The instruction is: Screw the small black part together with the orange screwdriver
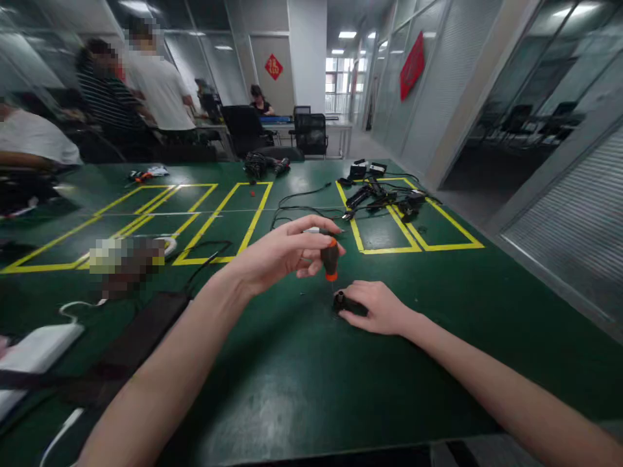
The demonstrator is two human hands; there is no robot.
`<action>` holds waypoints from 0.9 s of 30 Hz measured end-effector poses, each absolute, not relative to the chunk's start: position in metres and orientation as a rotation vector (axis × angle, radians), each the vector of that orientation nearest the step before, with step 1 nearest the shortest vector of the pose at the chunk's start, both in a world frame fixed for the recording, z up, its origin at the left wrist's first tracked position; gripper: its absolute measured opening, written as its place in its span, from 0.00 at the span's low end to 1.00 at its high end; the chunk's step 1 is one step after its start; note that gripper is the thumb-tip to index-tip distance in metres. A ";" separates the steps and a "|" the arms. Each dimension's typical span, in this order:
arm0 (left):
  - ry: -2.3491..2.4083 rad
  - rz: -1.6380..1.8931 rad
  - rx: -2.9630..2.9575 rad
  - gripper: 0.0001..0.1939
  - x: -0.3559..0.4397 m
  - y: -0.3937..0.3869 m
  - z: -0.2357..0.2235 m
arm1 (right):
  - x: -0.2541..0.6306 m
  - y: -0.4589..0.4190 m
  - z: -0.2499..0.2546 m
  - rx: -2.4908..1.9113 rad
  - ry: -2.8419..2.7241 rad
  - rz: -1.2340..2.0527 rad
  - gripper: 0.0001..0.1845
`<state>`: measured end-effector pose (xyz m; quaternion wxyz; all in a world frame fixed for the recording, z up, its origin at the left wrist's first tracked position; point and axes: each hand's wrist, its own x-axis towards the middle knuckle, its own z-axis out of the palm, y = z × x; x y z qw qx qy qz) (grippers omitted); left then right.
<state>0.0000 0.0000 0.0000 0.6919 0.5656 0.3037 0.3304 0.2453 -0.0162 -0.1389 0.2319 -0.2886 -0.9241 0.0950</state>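
Observation:
In my left hand [287,250] is a screwdriver [331,263] with a black and orange handle, held upright between thumb and fingers. Its thin shaft points down at a small black part [340,301] on the green table. Whether the tip touches that part I cannot tell. My right hand [377,307] is wrapped round the black part and holds it against the tabletop. Some of the part is hidden under the fingers. A tiny screw-like piece [302,294] lies on the table left of the part.
Black parts and cables [374,194] lie in a heap at the back right, among yellow tape outlines [389,250]. A power drill [281,167] is at the far edge. On the left are a black bag-like item [146,331] and a white box [41,347]. Several people are beyond the table.

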 end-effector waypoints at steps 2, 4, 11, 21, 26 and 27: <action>0.699 0.744 1.280 0.20 0.000 -0.001 0.001 | 0.246 -0.017 -0.139 -0.787 -2.536 0.260 0.11; 0.703 0.747 1.288 0.19 0.000 -0.001 0.001 | 0.246 -0.018 -0.139 -0.785 -2.534 0.264 0.11; 0.643 0.733 1.223 0.13 -0.001 0.002 0.002 | 0.246 -0.019 -0.136 -0.796 -2.541 0.297 0.11; 0.683 0.758 1.295 0.14 -0.001 0.001 0.000 | 0.246 -0.019 -0.136 -0.798 -2.542 0.297 0.12; 0.675 0.746 1.258 0.12 0.002 0.002 0.001 | 0.246 -0.019 -0.137 -0.798 -2.534 0.283 0.12; 0.682 0.746 1.259 0.11 0.002 0.002 0.001 | 0.245 -0.019 -0.137 -0.803 -2.525 0.284 0.13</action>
